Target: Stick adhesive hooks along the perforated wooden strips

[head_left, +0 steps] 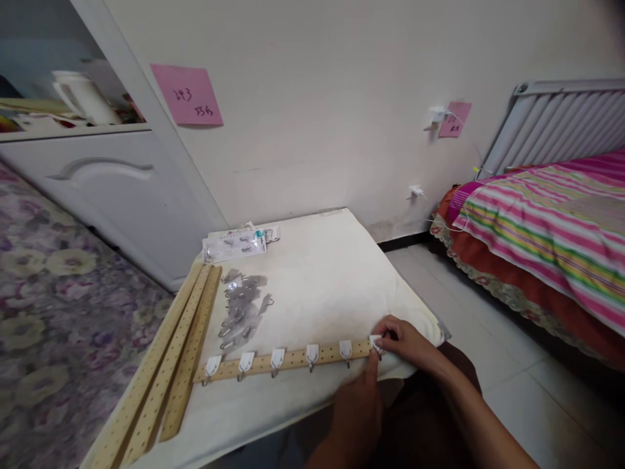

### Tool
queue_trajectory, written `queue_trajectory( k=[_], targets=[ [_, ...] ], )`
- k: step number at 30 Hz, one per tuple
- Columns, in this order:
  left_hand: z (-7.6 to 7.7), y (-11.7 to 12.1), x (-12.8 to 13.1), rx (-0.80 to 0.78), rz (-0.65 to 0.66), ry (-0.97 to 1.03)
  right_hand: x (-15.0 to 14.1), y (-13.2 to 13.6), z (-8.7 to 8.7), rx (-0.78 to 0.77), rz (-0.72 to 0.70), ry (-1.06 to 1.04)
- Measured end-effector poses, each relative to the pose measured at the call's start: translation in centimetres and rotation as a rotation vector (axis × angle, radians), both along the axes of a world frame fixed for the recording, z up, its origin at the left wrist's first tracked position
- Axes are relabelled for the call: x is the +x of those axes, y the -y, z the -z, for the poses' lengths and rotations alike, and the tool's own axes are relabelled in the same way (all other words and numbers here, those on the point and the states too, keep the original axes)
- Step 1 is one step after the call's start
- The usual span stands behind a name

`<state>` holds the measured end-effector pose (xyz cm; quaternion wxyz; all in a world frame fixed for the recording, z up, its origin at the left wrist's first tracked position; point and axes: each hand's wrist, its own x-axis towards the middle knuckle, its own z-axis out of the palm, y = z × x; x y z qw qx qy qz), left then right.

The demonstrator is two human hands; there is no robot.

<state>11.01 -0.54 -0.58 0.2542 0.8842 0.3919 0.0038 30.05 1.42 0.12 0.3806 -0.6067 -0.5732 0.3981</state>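
A narrow wooden strip [295, 358] with small holes lies along the near part of the covered table, with several white-backed adhesive hooks [312, 354] spaced along it. At its right end, my right hand [403, 340] pinches a white adhesive hook [374, 341] between thumb and finger, against the strip. My left hand [359, 407] comes from below; its index finger is stretched out and its tip touches the lower edge of that same hook. The other left fingers are folded or hidden. Several loose clear-backed hooks [239, 309] lie in a pile left of the middle.
Several longer perforated wooden strips [193, 352] lie slanted along the table's left side. Packaged hooks [234, 244] rest at the far left corner of the cream tablecloth [312, 280]. A white cabinet [112, 176] stands left, a bed [541, 208] right, a wall behind.
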Motion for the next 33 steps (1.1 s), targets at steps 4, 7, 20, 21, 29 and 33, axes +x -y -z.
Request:
queue_trajectory(
  k=[4, 7, 20, 21, 29, 33],
  targets=[
    [-0.08, 0.0, 0.11, -0.004, -0.006, -0.024, 0.09, 0.07, -0.13, 0.0, 0.007, -0.009],
    [-0.12, 0.02, 0.17, 0.004, -0.012, -0.033, -0.11, -0.02, 0.04, 0.018, 0.019, 0.002],
    [-0.14, 0.07, -0.09, 0.051, 0.016, -0.037, -0.06, -0.66, 0.44, -0.063, 0.009, -0.029],
    [-0.11, 0.06, -0.08, 0.045, 0.017, -0.041, -0.04, -0.68, 0.5, -0.059, 0.01, -0.028],
    [0.1, -0.01, -0.36, 0.02, 0.001, 0.012, 0.0, -0.71, 0.22, -0.051, -0.031, -0.046],
    [0.36, -0.02, -0.58, 0.006, 0.004, 0.08, 0.03, -0.68, -0.08, -0.049, -0.046, -0.048]
  ],
)
